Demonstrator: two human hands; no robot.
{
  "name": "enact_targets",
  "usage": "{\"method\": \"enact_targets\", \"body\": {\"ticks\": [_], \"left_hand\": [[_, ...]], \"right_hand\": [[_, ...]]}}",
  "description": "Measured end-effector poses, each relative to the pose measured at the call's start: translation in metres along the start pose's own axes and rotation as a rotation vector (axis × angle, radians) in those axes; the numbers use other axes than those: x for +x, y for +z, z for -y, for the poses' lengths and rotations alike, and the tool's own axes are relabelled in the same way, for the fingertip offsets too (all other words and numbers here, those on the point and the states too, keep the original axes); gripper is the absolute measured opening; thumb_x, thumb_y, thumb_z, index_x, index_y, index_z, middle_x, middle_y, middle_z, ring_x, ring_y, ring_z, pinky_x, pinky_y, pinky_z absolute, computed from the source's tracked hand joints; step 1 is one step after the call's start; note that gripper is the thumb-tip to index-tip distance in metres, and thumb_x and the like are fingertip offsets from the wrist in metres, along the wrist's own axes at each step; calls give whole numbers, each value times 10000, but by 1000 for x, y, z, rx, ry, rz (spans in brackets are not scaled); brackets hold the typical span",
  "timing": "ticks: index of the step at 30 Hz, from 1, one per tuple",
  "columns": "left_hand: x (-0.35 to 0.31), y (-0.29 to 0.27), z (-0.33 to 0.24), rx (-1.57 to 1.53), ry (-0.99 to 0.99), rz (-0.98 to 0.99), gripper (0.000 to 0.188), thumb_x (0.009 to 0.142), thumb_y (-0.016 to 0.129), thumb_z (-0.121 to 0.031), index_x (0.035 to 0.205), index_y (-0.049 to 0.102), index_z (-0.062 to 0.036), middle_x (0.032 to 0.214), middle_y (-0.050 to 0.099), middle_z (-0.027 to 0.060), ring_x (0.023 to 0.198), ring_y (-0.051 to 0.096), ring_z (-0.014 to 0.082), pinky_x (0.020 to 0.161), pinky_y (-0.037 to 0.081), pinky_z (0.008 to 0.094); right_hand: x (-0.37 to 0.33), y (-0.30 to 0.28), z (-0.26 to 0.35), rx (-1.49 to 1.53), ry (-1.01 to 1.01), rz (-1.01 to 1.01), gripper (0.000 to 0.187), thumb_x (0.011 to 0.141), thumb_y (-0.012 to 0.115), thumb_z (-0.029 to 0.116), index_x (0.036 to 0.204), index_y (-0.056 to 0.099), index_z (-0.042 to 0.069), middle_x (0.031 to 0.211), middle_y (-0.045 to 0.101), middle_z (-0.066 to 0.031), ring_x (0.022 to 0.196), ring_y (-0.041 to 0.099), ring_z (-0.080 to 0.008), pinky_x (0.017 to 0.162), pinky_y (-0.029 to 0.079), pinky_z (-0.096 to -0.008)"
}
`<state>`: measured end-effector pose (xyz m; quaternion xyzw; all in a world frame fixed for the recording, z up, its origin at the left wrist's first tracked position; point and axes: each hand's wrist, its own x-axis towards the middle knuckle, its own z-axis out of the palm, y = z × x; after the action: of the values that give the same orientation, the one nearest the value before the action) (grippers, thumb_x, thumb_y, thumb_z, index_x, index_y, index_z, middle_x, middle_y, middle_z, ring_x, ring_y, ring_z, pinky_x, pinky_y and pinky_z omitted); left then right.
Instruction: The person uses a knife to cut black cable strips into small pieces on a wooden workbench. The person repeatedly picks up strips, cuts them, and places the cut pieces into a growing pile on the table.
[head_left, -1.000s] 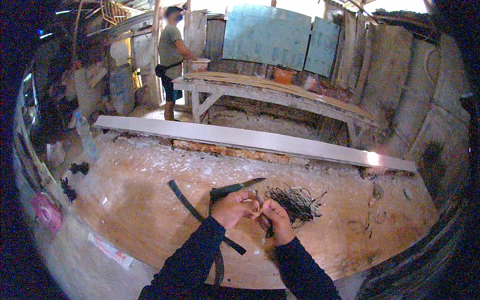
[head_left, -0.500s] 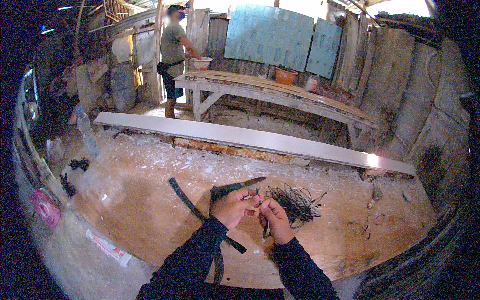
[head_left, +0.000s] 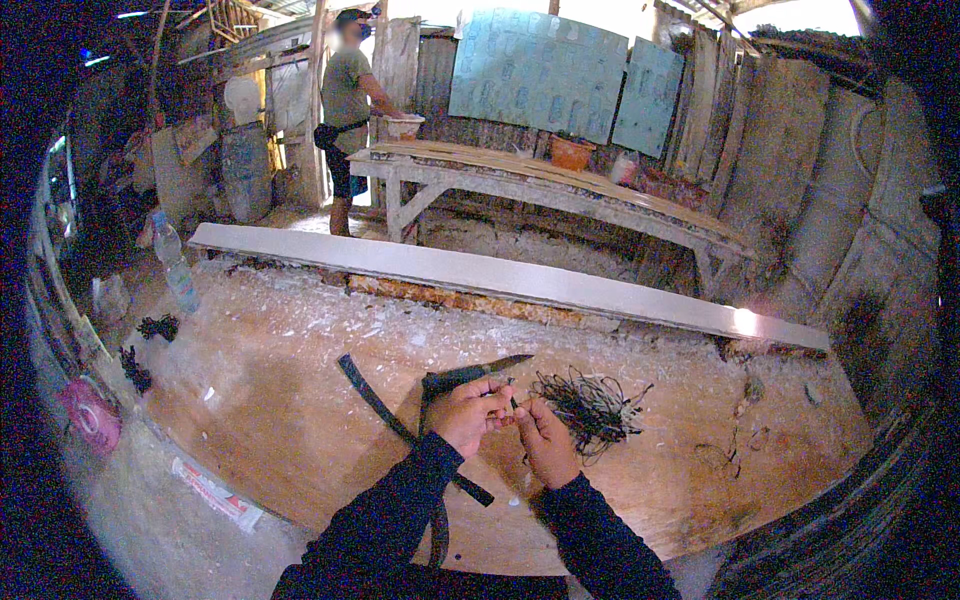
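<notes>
Close together over the wooden board, both my hands are pinched around a small thin dark strip (head_left: 514, 403); its exact kind is too small to make out. My left hand (head_left: 470, 418) grips it from the left with fingertips together. From the right, my right hand (head_left: 549, 446) pinches its lower end. A knife (head_left: 490, 370) with a dark handle lies just beyond my left hand, its blade pointing right. Beside it runs a long black strap (head_left: 372, 396), partly covered by my left arm. A tangled bundle of thin black cords (head_left: 592, 410) rests right of my right hand.
A long white ledge (head_left: 480, 276) borders the board's (head_left: 290, 450) far side. A plastic bottle (head_left: 174, 262) and small black bundles (head_left: 158, 327) are at left. Beyond, a person (head_left: 347, 100) stands at a bench (head_left: 480, 164) holding an orange pot (head_left: 572, 153).
My right hand has shifted slightly and its fingers have changed position on the dark strip. The dark piece that hung below my right fingers no longer shows clearly. My left hand has barely moved.
</notes>
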<state>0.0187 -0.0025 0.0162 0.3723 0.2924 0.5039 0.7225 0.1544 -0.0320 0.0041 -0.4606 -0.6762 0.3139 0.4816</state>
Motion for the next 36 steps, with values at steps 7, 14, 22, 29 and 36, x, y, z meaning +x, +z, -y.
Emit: {"method": "enact_targets", "body": {"ticks": [7, 14, 22, 29, 36], "left_hand": [[-2, 9, -4, 175, 110, -14, 199, 794, 559, -195, 910, 555, -33, 791, 557, 5, 711, 520, 68, 629, 430, 198], [0, 4, -4, 389, 134, 7, 191, 791, 554, -154, 937, 543, -31, 806, 561, 7, 716, 526, 93, 634, 440, 208], [7, -2, 6, 759, 336, 251, 318, 783, 560, -129, 1072, 478, -24, 968, 551, 49, 905, 527, 148, 773, 438, 254], [22, -9, 30, 453, 173, 314, 392, 772, 587, -135, 1120, 440, -32, 975, 528, 19, 838, 504, 102, 734, 420, 232], [17, -6, 19, 423, 130, 237, 280, 777, 567, -115, 1034, 482, -44, 895, 540, 23, 766, 506, 80, 676, 428, 214]], "right_hand": [[-2, -2, 23, 388, 115, 17, 111, 836, 495, 158, 784, 470, 63, 669, 450, 23, 616, 424, -63, 565, 359, -206], [4, -3, 5, 168, 2, -7, 97, 748, 588, 45, 834, 542, 44, 776, 554, 6, 731, 510, -82, 666, 410, -219], [11, -14, -4, 392, 100, -158, 141, 779, 562, 84, 897, 567, 7, 843, 590, -46, 732, 545, -107, 680, 430, -227], [13, -25, 8, 622, 178, -219, 165, 784, 565, 112, 914, 544, 14, 813, 576, -41, 710, 549, -125, 663, 437, -239], [13, -18, -5, 466, 238, -78, 222, 763, 581, 92, 965, 513, 28, 807, 557, -40, 728, 545, -127, 667, 439, -250]]}}
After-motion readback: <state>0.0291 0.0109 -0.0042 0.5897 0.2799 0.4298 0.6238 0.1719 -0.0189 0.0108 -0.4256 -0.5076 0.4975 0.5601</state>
